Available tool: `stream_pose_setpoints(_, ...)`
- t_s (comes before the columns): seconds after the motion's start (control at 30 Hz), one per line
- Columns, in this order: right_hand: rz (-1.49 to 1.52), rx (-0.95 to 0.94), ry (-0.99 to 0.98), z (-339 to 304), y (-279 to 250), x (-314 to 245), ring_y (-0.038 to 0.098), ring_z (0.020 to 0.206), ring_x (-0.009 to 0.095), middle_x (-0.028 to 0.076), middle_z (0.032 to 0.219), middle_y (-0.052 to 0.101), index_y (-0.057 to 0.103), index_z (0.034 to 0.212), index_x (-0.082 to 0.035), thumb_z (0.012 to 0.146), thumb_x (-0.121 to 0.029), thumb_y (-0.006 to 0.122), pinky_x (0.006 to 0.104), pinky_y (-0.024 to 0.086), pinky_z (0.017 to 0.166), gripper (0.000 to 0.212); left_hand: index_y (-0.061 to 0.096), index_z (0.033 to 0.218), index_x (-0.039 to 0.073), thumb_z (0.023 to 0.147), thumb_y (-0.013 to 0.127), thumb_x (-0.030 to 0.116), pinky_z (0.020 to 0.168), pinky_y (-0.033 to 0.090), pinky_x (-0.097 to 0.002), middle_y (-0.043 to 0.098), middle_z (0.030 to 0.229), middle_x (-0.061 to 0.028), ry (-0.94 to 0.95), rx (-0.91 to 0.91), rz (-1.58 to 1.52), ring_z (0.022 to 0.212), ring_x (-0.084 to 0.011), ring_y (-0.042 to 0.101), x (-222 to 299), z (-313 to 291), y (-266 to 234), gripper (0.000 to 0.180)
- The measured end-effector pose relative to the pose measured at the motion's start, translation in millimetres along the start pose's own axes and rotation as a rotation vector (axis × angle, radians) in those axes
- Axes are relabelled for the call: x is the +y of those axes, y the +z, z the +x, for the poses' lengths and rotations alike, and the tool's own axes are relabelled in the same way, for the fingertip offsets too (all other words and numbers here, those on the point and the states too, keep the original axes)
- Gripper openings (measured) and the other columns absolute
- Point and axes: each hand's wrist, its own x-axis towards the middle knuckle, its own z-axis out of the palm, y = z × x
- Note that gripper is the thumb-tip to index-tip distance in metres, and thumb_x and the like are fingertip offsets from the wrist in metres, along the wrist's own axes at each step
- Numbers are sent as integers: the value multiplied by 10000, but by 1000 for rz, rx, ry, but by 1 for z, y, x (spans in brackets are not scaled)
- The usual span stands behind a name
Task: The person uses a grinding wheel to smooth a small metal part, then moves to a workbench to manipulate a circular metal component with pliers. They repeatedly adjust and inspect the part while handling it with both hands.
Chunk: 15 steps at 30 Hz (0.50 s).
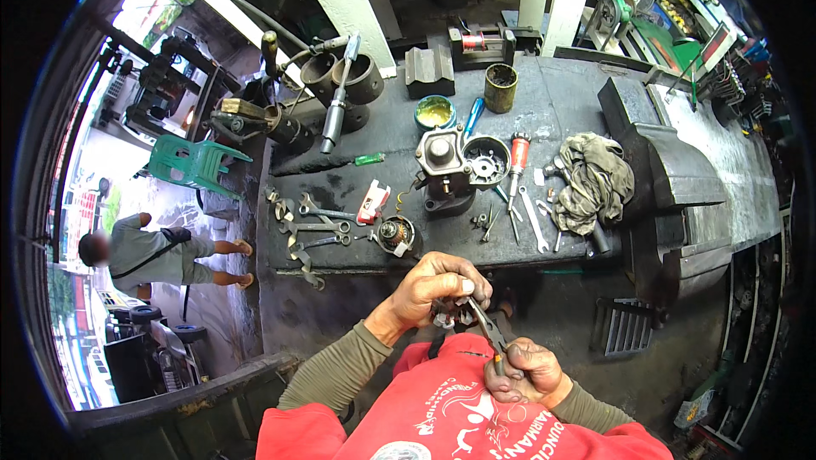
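At five o'clock in the view, off the near edge of the desk (pixel 557 103), the left hand (pixel 435 287) is curled closed around a small metal part (pixel 464 316), and the right hand (pixel 525 371) wraps the handles of the pliers (pixel 489 328), whose tips point toward its eleven o'clock. If the tips slipped under a hard squeeze, they could nip the left thumb, and a slackened pinch could drop the part onto the dim floor (pixel 561 324). Fingers cover most of the part, so its shape and whether the jaws grip it cannot be told.
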Motion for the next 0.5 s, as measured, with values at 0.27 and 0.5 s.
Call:
stream_pose_setpoints(0.27, 412, -104, 40, 8, 10, 5, 502, 619, 193, 130, 888, 493, 483, 767, -48, 1083, -369, 489, 298, 415, 451, 451, 726, 982, -73, 890, 654, 186, 776, 563, -376, 711, 992, -208, 290, 149, 417, 870, -267, 691, 1, 7, 13, 284)
stream_pose_setpoints(0.5, -1582, 534, 60, -2, 46, -35, 624, 629, 182, 65, 756, 687, 695, 906, 19, 1042, -296, 592, 348, 519, 614, 359, 729, 1103, 22, 772, 872, 286, 763, 542, -386, 675, 954, -113, 619, -182, 1593, 874, -295, 664, 28, -14, 6, 447)
